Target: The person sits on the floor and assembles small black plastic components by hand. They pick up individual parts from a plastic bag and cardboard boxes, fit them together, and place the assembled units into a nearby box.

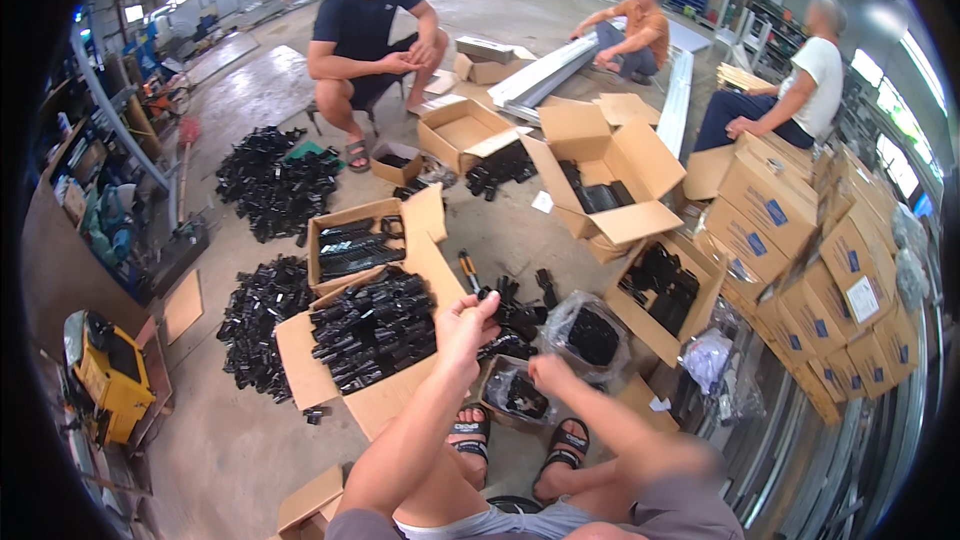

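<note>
My left hand is raised in front of me, its fingers closed in a pinch on a small black part. Lower and to the right, my right hand is closed beside a small carton lined with clear plastic and holding small black pieces. Whatever is between its fingers is hidden. Just beyond the hands lie loose black parts and a tool with a yellow-orange handle. Close by on the right stands a plastic bag of black pieces.
To my left, open cartons of neatly packed black parts stand beside heaps of black parts. An open carton is at right, before stacked sealed boxes. Three people sit farther off near long metal profiles. A yellow machine stands far left.
</note>
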Available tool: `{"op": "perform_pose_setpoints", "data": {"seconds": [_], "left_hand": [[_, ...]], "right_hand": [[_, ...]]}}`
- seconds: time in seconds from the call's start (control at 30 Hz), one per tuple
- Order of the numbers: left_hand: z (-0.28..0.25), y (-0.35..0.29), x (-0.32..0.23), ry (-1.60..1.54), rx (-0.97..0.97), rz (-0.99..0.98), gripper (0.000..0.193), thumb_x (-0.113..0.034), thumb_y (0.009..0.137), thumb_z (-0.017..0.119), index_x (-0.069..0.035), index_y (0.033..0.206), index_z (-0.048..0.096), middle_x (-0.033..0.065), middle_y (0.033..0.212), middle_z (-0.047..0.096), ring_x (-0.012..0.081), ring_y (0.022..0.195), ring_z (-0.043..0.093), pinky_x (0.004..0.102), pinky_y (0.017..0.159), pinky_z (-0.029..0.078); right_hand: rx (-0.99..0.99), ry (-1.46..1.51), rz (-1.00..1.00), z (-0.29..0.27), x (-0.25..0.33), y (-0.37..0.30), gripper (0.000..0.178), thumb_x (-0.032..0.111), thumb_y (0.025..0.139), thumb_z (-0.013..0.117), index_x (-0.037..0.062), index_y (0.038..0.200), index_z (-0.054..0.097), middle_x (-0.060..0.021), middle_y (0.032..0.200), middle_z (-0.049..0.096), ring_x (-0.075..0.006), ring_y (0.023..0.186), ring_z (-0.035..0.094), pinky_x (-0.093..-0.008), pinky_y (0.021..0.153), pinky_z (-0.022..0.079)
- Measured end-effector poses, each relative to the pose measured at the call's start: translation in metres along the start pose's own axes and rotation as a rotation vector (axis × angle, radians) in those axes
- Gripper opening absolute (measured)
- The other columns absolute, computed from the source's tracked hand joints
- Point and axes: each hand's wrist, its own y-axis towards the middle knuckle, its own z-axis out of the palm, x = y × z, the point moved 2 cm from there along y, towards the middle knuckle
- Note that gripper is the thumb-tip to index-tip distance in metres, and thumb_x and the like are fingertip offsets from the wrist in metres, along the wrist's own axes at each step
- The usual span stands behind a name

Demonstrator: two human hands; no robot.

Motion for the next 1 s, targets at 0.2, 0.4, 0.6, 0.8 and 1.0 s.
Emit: {"op": "perform_pose_setpoints", "data": {"seconds": [0.2,0.4,0.6,0.8,1.0], "left_hand": [[-0.001,-0.005,0.007,0.098,-0.010,-0.011,0.030,-0.027,0.091,0.074,-0.002,0.107,0.069,0.0073,0.101,0.071,0.0156,0.090,0.068,0.0307,0.079,0.053],[0.014,-0.031,0.018,0.129,0.102,-0.054,0.035,-0.023,0.089,0.075,0.003,0.111,0.067,0.0064,0.098,0.069,0.0128,0.085,0.064,0.0267,0.073,0.052],[0.027,-0.050,0.035,0.172,0.140,-0.063,0.016,-0.018,0.092,0.071,-0.004,0.100,0.069,0.0035,0.093,0.069,0.0114,0.083,0.066,0.0274,0.077,0.055],[0.032,-0.046,0.048,0.197,0.099,-0.005,0.033,-0.023,0.087,0.076,0.003,0.106,0.069,0.0058,0.088,0.072,0.0084,0.076,0.063,0.0246,0.069,0.050],[0.033,-0.050,0.047,0.195,0.085,0.008,0.042,-0.026,0.086,0.078,0.007,0.110,0.068,0.0095,0.090,0.074,0.0080,0.076,0.062,0.0245,0.068,0.049]], "right_hand": [[-0.484,0.262,-0.042,-0.214,0.092,-0.004,0.015,0.007,0.090,0.065,0.0020,0.103,0.068,-0.0193,0.094,0.072,-0.0312,0.086,0.072,-0.0391,0.074,0.056],[-0.644,0.349,-0.161,-0.267,0.185,-0.072,0.018,0.001,0.085,0.073,0.0011,0.102,0.073,-0.0128,0.091,0.073,-0.0231,0.082,0.071,-0.0324,0.074,0.055],[-0.603,-0.034,-0.294,-0.232,0.191,-0.074,0.013,0.010,0.082,0.074,0.0059,0.094,0.072,-0.0068,0.095,0.070,-0.0249,0.093,0.065,-0.0378,0.082,0.047],[-0.610,-0.128,-0.167,-0.218,0.183,-0.079,0.013,0.012,0.080,0.075,0.0054,0.091,0.072,-0.0058,0.104,0.068,-0.0256,0.102,0.063,-0.0409,0.089,0.045],[-0.688,-0.060,-0.151,-0.210,0.177,-0.076,0.013,0.011,0.078,0.077,0.0049,0.090,0.072,-0.0054,0.100,0.069,-0.0255,0.099,0.063,-0.0403,0.087,0.045]]}}
